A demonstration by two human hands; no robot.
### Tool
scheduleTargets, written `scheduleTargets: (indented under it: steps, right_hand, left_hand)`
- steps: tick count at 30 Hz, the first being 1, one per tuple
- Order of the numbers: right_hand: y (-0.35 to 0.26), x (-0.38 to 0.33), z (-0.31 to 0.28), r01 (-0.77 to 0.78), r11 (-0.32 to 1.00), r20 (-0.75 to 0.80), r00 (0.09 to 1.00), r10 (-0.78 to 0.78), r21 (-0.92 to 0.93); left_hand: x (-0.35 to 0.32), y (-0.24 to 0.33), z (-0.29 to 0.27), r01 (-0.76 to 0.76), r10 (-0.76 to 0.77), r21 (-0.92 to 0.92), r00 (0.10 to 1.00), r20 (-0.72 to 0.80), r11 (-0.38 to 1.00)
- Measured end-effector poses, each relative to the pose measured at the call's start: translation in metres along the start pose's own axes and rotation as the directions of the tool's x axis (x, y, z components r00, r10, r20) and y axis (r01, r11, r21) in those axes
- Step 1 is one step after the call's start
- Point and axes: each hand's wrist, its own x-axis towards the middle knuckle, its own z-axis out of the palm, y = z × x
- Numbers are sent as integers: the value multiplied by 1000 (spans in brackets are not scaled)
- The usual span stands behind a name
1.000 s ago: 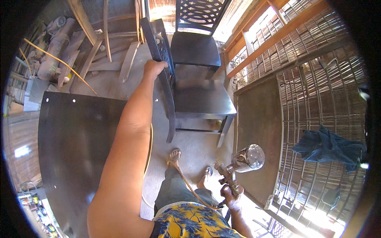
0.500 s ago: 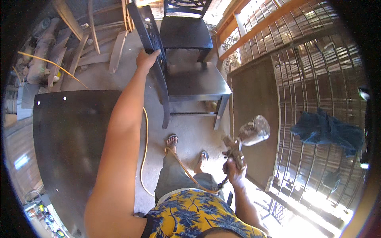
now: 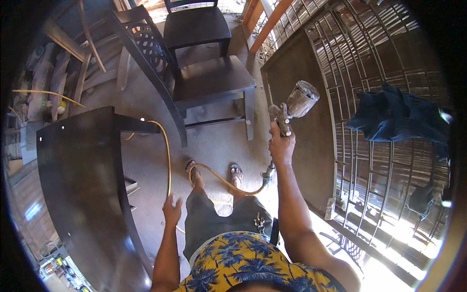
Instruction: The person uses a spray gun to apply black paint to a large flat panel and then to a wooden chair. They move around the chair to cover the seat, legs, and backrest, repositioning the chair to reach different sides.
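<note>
Head view: along the right side, the workspace is closed off by a barred wall (image 3: pixel 367 126), and bright daylight is let in through its gaps. At left, floor space is taken up by a dark, glossy table (image 3: pixel 80 180), one leg seen jutting from its far end. Against the barred wall, a dark flat panel (image 3: pixel 300 146) is leaned. Ahead, a dark chair (image 3: pixel 214 82) is placed with its pierced backrest to the left, and a second dark chair (image 3: pixel 198 28) is set just behind it. Over the bars, a blue cloth (image 3: pixel 394 117) is draped. Between table and feet, a yellow hose (image 3: pixel 168 155) is looped. Right of the near chair, in front of the panel, a spray gun (image 3: pixel 281 118) is held raised, its stained cup (image 3: pixel 302 99) tilted up to the right. Its handle is gripped by the right hand (image 3: pixel 282 148). Well apart from it, the left hand (image 3: pixel 171 210) is held low beside the table, fingers loosely parted; whether the hose is touched cannot be told. At the waist, keys (image 3: pixel 260 223) are hung.
</note>
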Motion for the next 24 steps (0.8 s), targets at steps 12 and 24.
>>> scheduleTargets:
  steps: [12,24]
  right_hand:
    - [26,-3,61,124,989,-40,991,-128,-74]
    - [7,-40,130,27,1000,133,991,-26,-6]
  left_hand:
    - [-48,-103,46,-9,10,261,1000,-3,965]
    - [8,15,96,-532,488,158,836,250,832]
